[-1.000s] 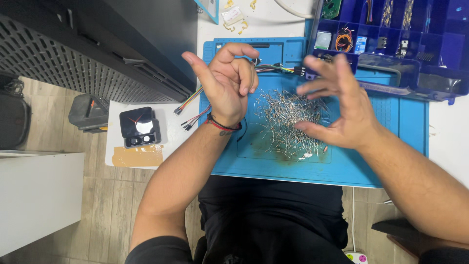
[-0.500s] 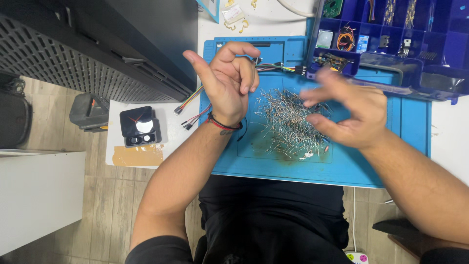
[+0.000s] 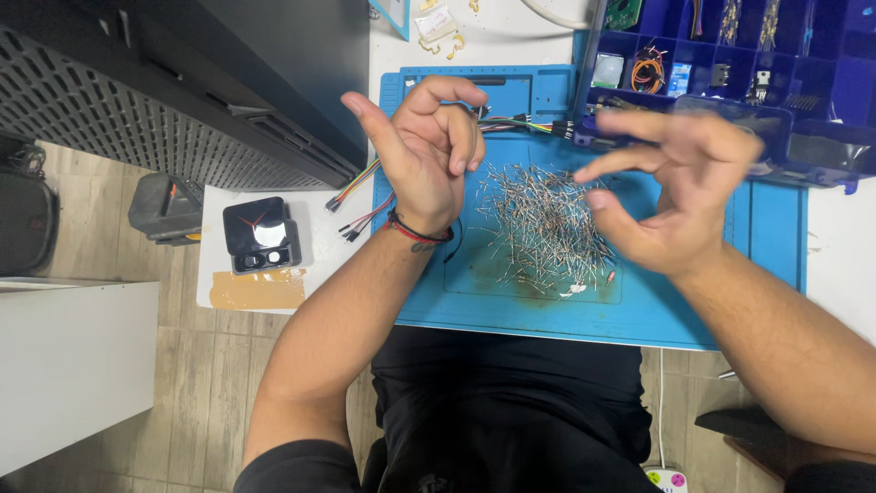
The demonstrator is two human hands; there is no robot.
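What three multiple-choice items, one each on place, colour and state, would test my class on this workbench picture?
1. Where does the pile of small metal parts lie?
A on the blue mat
B on the floor
C in the parts box

2. What colour is the parts box?
A red
B dark blue
C white

3. How is the left hand held?
A flat on the mat
B raised, fingers curled
C gripping the box

Answers: 1 A, the pile rests mid-mat. 2 B, its compartments are dark blue. 3 B, it is lifted with fingers bent toward the palm.
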